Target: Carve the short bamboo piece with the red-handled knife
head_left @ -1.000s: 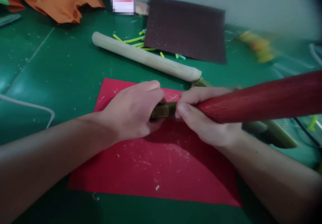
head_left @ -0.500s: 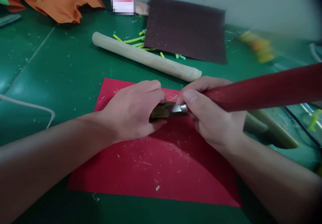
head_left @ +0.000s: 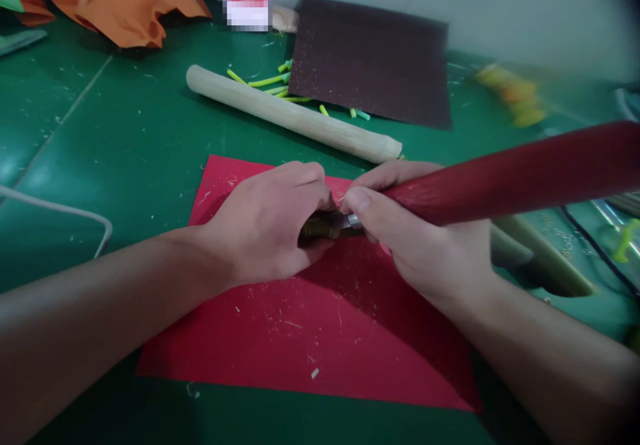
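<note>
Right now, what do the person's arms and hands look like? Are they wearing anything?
The left hand and right hand are bare, with no gloves and no rings that I can see. No sleeves, watches or bracelets show on the left forearm or right forearm.

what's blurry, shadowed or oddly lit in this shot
Head view: the yellow object at right is smeared; the red handle in the right hand looks clearer; a broad shadow darkens the red sheet below that hand; a soft sheen brightens the green tabletop at left; the white-and-red patch up top is pixelated; the top right corner falls dark.
</note>
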{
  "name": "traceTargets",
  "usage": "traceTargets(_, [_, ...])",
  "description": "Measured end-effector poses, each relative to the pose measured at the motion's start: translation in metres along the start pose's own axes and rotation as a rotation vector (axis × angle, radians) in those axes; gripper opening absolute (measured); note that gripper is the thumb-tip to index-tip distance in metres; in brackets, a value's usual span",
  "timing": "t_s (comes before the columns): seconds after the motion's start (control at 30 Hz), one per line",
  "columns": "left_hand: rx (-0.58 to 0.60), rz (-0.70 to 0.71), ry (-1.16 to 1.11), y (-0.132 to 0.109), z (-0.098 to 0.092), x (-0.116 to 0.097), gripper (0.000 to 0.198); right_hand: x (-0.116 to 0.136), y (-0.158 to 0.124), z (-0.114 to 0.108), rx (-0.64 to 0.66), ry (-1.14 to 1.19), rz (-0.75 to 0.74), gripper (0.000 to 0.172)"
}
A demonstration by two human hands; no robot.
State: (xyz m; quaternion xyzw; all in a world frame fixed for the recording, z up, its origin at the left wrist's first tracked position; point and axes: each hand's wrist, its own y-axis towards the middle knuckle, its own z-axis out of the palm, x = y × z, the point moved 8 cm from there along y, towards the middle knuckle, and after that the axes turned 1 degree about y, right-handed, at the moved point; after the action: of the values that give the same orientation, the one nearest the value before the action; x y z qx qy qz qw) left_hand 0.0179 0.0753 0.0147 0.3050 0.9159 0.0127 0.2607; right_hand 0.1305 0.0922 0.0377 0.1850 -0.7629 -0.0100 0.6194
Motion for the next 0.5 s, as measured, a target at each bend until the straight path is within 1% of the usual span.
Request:
traceTargets(0.1, [-0.002, -0.006, -0.006, 0.0003, 0.0004, 0.0006, 0.013, 0.0019, -0.0008, 0.0011, 0.009, -0.02, -0.011, 0.019])
traceTargets(0.17, [-0.018, 0.013, -0.007, 0.0003, -0.0004, -0.0007, 0.012, 0.0023, -0.0011, 0.0017, 0.016, -0.028, -0.008, 0.019])
traceTargets(0.33, [-0.02, 0.03, 0.008, 0.0007, -0.0005, -0.0015, 0.012, 0.0016, -0.0005, 0.0006, 0.0, -0.062, 0.015, 0.018])
traceTargets(0.5, [-0.001, 0.03, 0.007, 0.0004, 0.0015, 0.0005, 0.017, -0.0037, 0.0013, -0.0049, -0.079, -0.081, 0.072, 0.024])
